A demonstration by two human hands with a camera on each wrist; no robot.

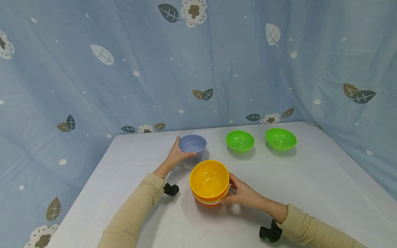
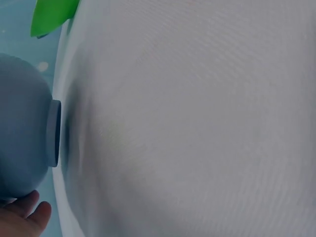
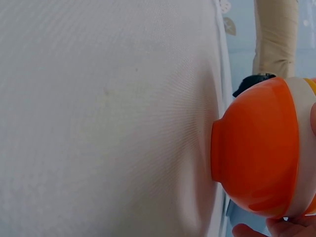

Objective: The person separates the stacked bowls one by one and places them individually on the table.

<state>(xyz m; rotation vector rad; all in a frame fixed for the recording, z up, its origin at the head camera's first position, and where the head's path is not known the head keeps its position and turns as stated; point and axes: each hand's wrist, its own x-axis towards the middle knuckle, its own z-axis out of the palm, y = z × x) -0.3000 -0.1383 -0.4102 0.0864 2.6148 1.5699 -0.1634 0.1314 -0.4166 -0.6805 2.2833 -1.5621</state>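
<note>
White tabletop (image 1: 325,179), green bowls (image 1: 240,141) beyond stack (image 1: 209,181)

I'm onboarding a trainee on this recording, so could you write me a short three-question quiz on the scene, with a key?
1. Which bowl are the left fingers around?
A) a green bowl
B) the blue bowl
C) the top yellow bowl

2. True or false: the two green bowls are nested together.

3. In the right wrist view, what colour is the foot of the bowl stack that the right fingers hold?

Key:
1. B
2. False; one green bowl stands apart from the other green bowl.
3. Orange
</note>
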